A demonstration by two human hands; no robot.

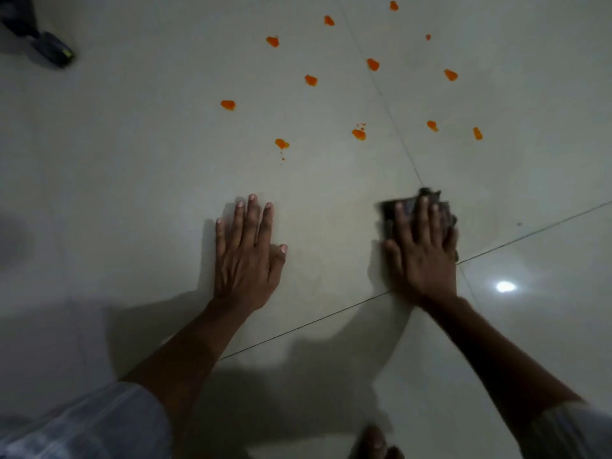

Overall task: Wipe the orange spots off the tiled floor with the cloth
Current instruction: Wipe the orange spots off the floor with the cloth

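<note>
cloth (418, 210): dark, crumpled, on floor | orange spots (359, 134): scattered beyond, unwiped

Dim, greenish indoor light over the glossy pale tiled floor (132, 167), with one small white glare spot (505, 286) just right of the right hand (422, 256), a lamp mirrored from above. Soft dark shadows pool under both forearms and spread toward the bottom edge. The dark grey cloth (415, 207) under that hand's fingers is smeared by motion blur. Corners darken and soften; tile joints bow from wide-angle distortion
</note>
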